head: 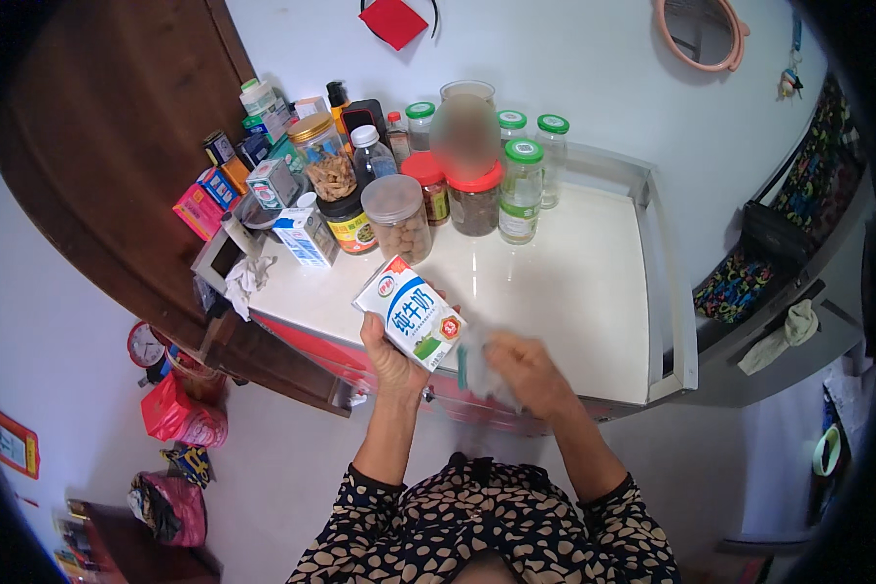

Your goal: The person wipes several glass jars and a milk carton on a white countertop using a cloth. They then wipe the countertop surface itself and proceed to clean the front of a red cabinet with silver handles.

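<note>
My left hand (pixel 392 358) grips a white and blue milk carton (pixel 412 314) from below, tilted above the front edge of a white countertop (pixel 577 306). The carton bears printed writing and a green picture. Just to its right, my right hand (pixel 522 369) is closed around a pale cloth (pixel 482 365) with a greenish edge; both are blurred. The cloth is close to the carton's lower right side, and I cannot tell whether they touch. Beyond the carton stands a clear plastic jar (pixel 396 223) of round brown pieces. A second milk carton (pixel 306 237) stands at the left.
Red-lidded jars (pixel 476 201), a green-lidded glass jar (pixel 521 193) and a gold-lidded jar (pixel 321 157) crowd the counter's back. Small boxes (pixel 270 182) are stacked at the left, near a crumpled white tissue (pixel 248 283). A raised metal rail (pixel 657 277) bounds the right side.
</note>
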Action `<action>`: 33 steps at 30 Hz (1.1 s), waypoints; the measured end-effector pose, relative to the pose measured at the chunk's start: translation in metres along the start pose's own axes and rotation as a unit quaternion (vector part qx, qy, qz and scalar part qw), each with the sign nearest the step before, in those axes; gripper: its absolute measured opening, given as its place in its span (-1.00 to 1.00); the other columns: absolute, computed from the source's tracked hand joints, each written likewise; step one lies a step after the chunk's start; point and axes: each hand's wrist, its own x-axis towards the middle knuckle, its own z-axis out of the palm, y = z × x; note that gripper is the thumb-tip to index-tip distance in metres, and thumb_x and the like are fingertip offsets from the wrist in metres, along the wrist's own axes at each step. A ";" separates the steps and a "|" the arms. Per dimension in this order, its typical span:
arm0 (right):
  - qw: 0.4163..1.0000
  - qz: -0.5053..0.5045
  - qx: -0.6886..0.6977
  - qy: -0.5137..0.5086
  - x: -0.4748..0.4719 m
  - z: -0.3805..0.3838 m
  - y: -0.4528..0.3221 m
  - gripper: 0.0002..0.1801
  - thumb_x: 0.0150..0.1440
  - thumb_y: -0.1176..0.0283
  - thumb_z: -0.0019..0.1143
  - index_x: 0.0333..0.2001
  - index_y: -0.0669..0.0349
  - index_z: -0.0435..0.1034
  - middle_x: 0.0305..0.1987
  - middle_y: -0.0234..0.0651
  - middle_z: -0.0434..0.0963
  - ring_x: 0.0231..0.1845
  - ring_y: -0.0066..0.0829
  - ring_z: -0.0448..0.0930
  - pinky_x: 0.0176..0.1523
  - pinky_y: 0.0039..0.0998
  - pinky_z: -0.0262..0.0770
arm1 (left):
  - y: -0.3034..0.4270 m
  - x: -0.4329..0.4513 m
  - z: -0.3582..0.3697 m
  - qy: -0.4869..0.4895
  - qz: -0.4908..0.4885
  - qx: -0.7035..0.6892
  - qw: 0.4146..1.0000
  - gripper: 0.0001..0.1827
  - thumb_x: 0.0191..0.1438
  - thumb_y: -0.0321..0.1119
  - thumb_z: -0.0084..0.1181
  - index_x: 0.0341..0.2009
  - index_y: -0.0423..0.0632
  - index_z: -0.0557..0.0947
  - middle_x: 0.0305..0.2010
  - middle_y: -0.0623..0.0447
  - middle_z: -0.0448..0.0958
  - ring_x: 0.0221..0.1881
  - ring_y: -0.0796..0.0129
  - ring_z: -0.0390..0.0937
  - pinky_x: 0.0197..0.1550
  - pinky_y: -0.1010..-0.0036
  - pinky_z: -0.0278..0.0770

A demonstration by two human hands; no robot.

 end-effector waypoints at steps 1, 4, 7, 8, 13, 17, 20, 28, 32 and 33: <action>0.997 0.008 0.045 0.059 0.003 -0.001 -0.002 -0.74 0.19 0.36 -0.16 -0.33 0.37 0.36 -0.55 -0.40 0.35 -0.47 -0.61 0.36 -0.36 -0.51 0.34 | 0.001 0.000 0.003 -0.021 -0.002 0.012 1.000 -0.15 -0.07 0.22 0.03 0.20 -0.08 0.25 -0.03 -0.10 0.46 -0.04 0.08 0.47 -0.04 -0.06 0.47; 0.988 -0.055 0.083 0.120 0.033 0.005 -0.008 -0.71 0.19 0.35 -0.15 -0.22 0.39 0.38 -0.50 -0.44 0.38 -0.45 -0.66 0.35 -0.35 -0.54 0.32 | -0.002 -0.003 0.017 -0.024 0.007 0.043 0.999 -0.17 -0.06 0.22 -0.02 0.18 -0.10 0.29 0.02 -0.10 0.45 -0.05 0.11 0.47 -0.01 0.14 0.49; 0.997 -0.041 0.066 0.000 0.048 0.000 -0.002 -0.71 0.18 0.35 -0.15 -0.21 0.40 0.38 -0.47 -0.41 0.39 -0.40 -0.62 0.36 -0.28 -0.52 0.32 | -0.006 -0.006 0.028 0.028 0.029 0.040 0.998 -0.20 -0.07 0.19 -0.02 0.13 -0.16 0.34 0.04 -0.12 0.44 -0.05 0.14 0.48 -0.02 0.28 0.50; 0.995 -0.030 0.074 -0.056 0.048 -0.002 -0.002 -0.71 0.18 0.35 -0.15 -0.21 0.40 0.38 -0.46 -0.40 0.40 -0.38 -0.61 0.37 -0.26 -0.52 0.32 | -0.005 -0.005 0.029 0.029 0.034 0.028 0.999 -0.20 -0.09 0.17 -0.01 0.12 -0.17 0.34 0.03 -0.12 0.44 -0.06 0.16 0.48 -0.04 0.31 0.50; 0.999 0.019 0.009 -0.047 0.020 0.005 0.005 -0.71 0.21 0.36 -0.18 -0.21 0.40 0.37 -0.42 -0.39 0.41 -0.35 -0.62 0.38 -0.22 -0.52 0.32 | 0.000 0.001 0.016 0.012 0.028 -0.001 1.000 -0.27 -0.04 0.17 -0.08 0.09 -0.13 0.36 0.01 -0.11 0.45 -0.12 0.11 0.50 -0.10 0.27 0.55; 0.998 -0.039 0.038 -0.024 -0.008 0.029 0.015 -0.71 0.23 0.38 -0.21 -0.15 0.39 0.36 -0.40 -0.37 0.41 -0.34 -0.62 0.38 -0.19 -0.53 0.33 | -0.001 0.003 0.015 0.044 -0.003 -0.006 0.999 -0.27 -0.02 0.22 -0.18 0.08 -0.10 0.37 -0.08 -0.09 0.48 -0.15 0.10 0.50 -0.11 0.15 0.52; 0.991 -0.021 0.073 0.105 -0.002 0.035 0.006 -0.68 0.22 0.37 -0.16 -0.05 0.40 0.33 -0.37 -0.28 0.44 -0.30 -0.58 0.40 -0.17 -0.50 0.35 | -0.008 0.006 0.012 0.093 0.004 -0.033 0.995 -0.27 0.01 0.25 -0.24 0.08 -0.06 0.37 -0.16 -0.07 0.51 -0.19 0.05 0.50 -0.09 0.14 0.49; 0.962 -0.206 -0.139 0.117 -0.014 0.057 0.002 -0.90 0.12 0.53 -0.16 -0.33 0.37 0.24 -0.40 -0.05 0.30 -0.41 -0.15 0.38 -0.32 -0.29 0.30 | -0.019 0.007 0.008 0.102 0.034 0.041 0.993 -0.28 0.04 0.27 -0.33 0.09 -0.03 0.31 -0.13 -0.16 0.48 -0.16 -0.10 0.49 -0.17 -0.22 0.47; 0.960 -0.242 -0.141 0.031 -0.032 0.047 -0.014 -0.83 0.02 0.60 -0.06 -0.26 0.37 0.32 -0.37 -0.11 0.35 -0.40 -0.14 0.44 -0.32 -0.31 0.36 | -0.012 0.009 0.003 0.101 0.037 0.041 0.993 -0.27 0.03 0.29 -0.31 0.07 -0.04 0.34 -0.15 -0.14 0.49 -0.19 -0.04 0.52 -0.20 -0.17 0.51; 0.958 -0.256 -0.131 0.017 -0.035 0.046 -0.015 -0.81 0.00 0.60 -0.04 -0.24 0.37 0.33 -0.36 -0.12 0.36 -0.40 -0.16 0.46 -0.33 -0.32 0.38 | -0.012 0.008 0.003 0.100 0.038 0.040 0.993 -0.27 0.03 0.29 -0.31 0.07 -0.04 0.35 -0.16 -0.14 0.49 -0.20 -0.02 0.52 -0.20 -0.16 0.52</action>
